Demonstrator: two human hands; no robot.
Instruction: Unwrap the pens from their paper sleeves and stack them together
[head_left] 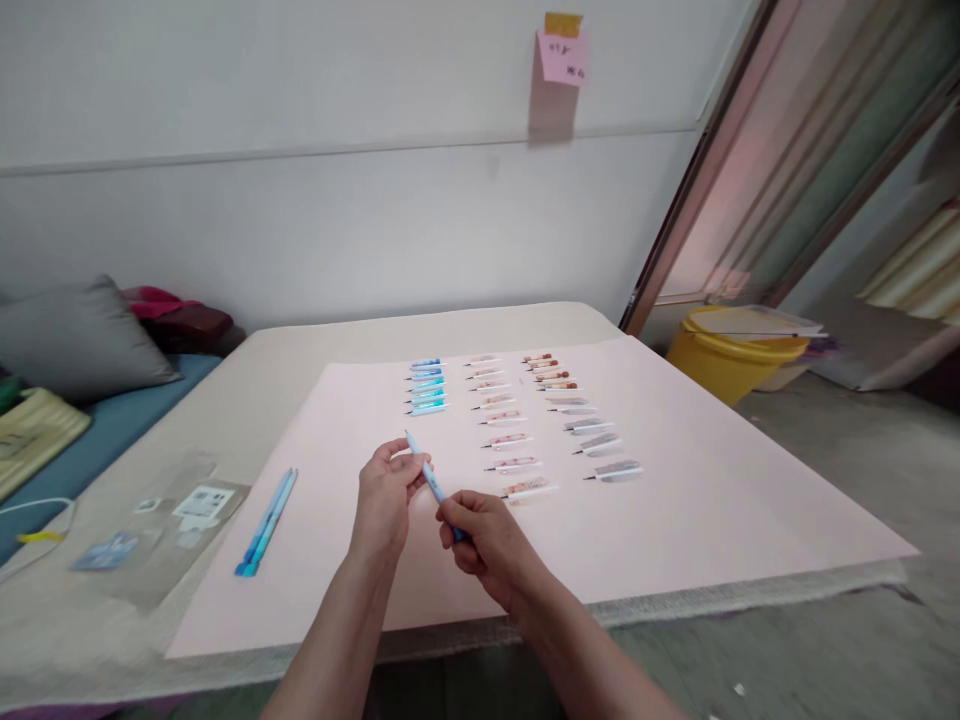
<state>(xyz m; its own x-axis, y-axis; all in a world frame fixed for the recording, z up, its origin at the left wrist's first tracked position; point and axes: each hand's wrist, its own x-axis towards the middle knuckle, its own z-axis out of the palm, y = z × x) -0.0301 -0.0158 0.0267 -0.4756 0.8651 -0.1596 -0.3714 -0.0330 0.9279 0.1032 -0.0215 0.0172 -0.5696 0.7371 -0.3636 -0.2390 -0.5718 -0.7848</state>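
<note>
Between my hands, above the pale pink sheet (337,600), is a light blue pen (433,481) with a dark blue end, its tip pointing up and away. Fingers of my left hand (386,495) pinch it near the tip. My right hand (484,540) is closed round its dark blue end. Two blue pens (268,522) lie side by side on the sheet to the left. Beyond my hands, blue refill-like pieces (427,386) with dark tips form a column. Similar pink-patterned pieces (508,440) and grey or brown ones (596,443) lie in columns further right.
Clear plastic packaging (176,520) with white labels rests on the cream cover at left. A grey cushion (82,340) sits on a blue surface. At right a yellow bucket (727,350) stands on the floor. A pink note (562,58) is taped to the wall.
</note>
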